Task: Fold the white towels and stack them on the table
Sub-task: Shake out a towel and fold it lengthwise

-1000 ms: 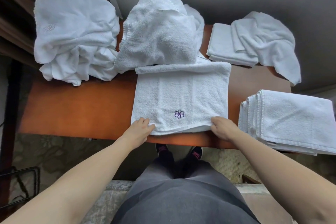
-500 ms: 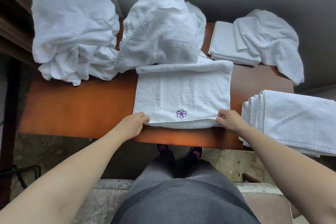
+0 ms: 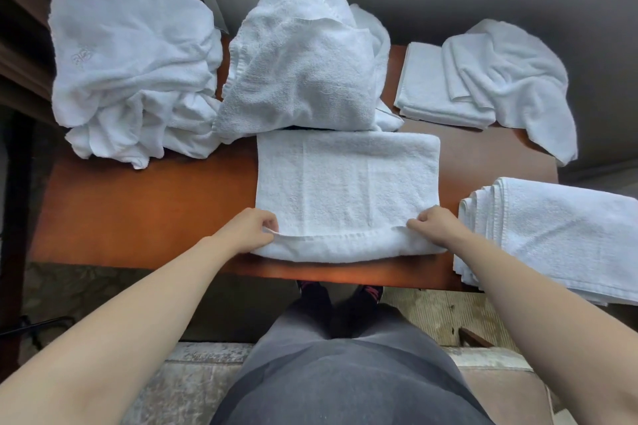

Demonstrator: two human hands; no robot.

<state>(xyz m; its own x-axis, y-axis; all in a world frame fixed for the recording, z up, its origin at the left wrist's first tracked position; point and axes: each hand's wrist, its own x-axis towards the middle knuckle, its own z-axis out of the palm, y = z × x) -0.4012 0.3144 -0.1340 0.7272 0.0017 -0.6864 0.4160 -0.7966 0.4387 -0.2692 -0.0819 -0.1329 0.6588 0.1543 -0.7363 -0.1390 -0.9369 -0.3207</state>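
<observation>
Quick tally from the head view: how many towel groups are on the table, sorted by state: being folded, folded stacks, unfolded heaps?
Towel being folded, pinched by left hand and right hand: 1
Folded stacks: 2
Unfolded heaps: 3
Total: 6

**Table layout**

We find the folded towel (image 3: 348,190) at the centre front of the table (image 3: 145,210). Our left hand (image 3: 248,229) sits at its near left corner, our right hand (image 3: 436,226) at its near right corner. Directly behind it lies a crumpled towel (image 3: 303,65); a second heap (image 3: 131,65) lies at the rear left. At the rear right, a loose towel (image 3: 514,79) partly overlies a folded pile (image 3: 428,90). A stack (image 3: 559,238) lies at the front right, overhanging the table edge.
</observation>
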